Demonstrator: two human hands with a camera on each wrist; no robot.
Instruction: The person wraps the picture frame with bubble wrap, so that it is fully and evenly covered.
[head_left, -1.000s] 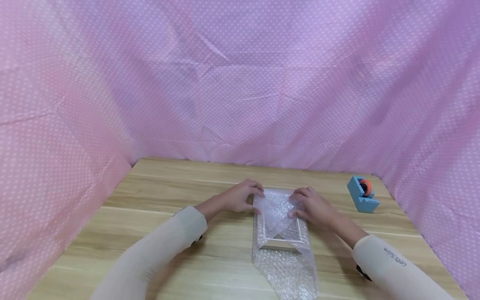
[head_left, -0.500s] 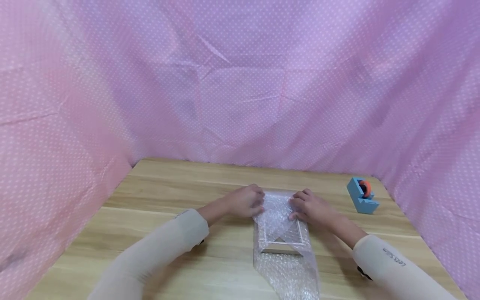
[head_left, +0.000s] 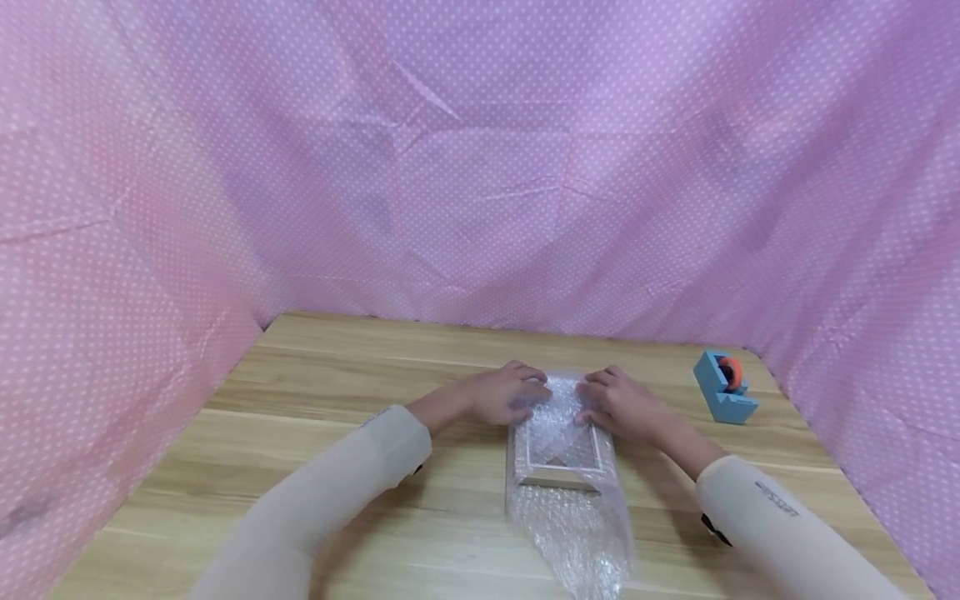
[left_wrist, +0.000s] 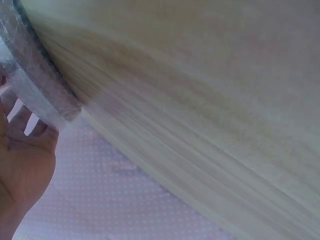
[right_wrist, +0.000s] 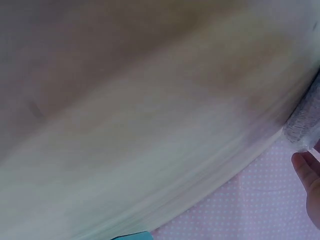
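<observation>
A wooden picture frame [head_left: 558,477] with a white inner border lies on the table, largely covered by clear bubble wrap [head_left: 570,533]. At the far left corner, my left hand [head_left: 506,395] holds the folded wrap, its fingers bent over the top. Opposite it, my right hand [head_left: 622,404] grips the wrap along the far right side, thumb on the top face. The left wrist view shows the fingers of the left hand [left_wrist: 25,155] against the wrapped edge. Only part of the right hand [right_wrist: 312,180] appears in the right wrist view, fingertips at the wrapped corner.
A blue tape dispenser [head_left: 726,388] with an orange roll stands at the back right of the wooden table [head_left: 360,367]. Pink dotted cloth [head_left: 480,208] hangs around the back and sides. A long tail of wrap trails toward the front edge.
My left hand has shifted right, from the wrap's left edge onto its top. The right hand stays by the right side. The wrapped frame has slid slightly away from me.
</observation>
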